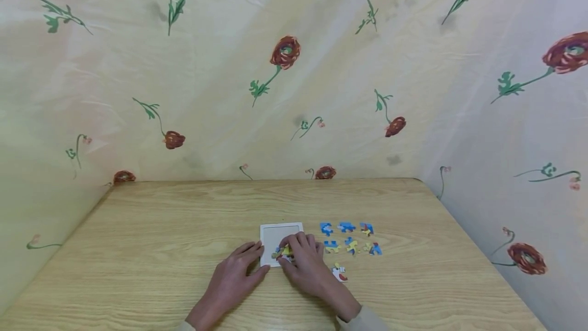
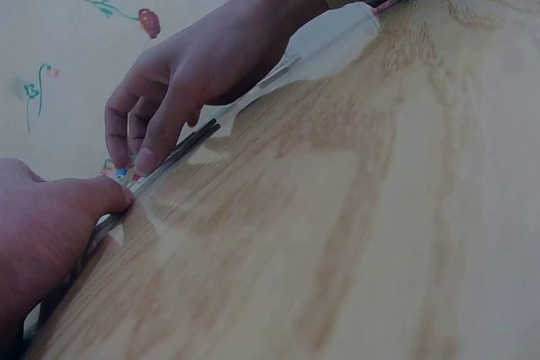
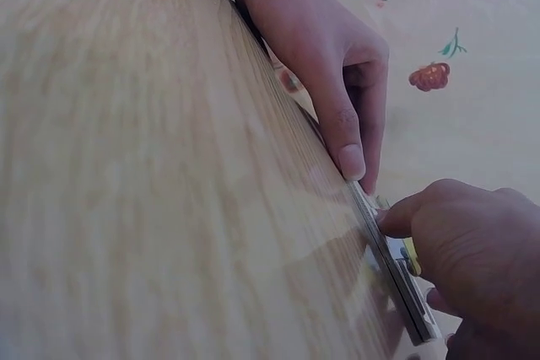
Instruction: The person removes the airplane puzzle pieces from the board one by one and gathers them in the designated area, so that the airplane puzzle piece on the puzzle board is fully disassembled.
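A square puzzle tray [image 1: 281,226] with a white rim lies on the wooden table. My left hand [image 1: 231,277] holds it at the left side, thumb near the front corner and fingers along the edge. Over the tray, my right hand [image 1: 303,264] bends its thumb and fingers down onto a yellow jigsaw piece [image 1: 286,251] at the front. The hand partly hides this piece and the pieces around it. The right wrist view shows the left hand [image 3: 325,65] at the tray's edge [image 3: 396,276], with the right hand [image 3: 481,250] close beside it.
Several loose jigsaw pieces [image 1: 346,227] in blue, yellow and red lie in rows right of the tray. One white and red piece [image 1: 339,273] lies nearer, beside the right wrist. Flower-patterned cloth [image 1: 285,116] hangs behind the wooden table [image 1: 184,218] and along its sides.
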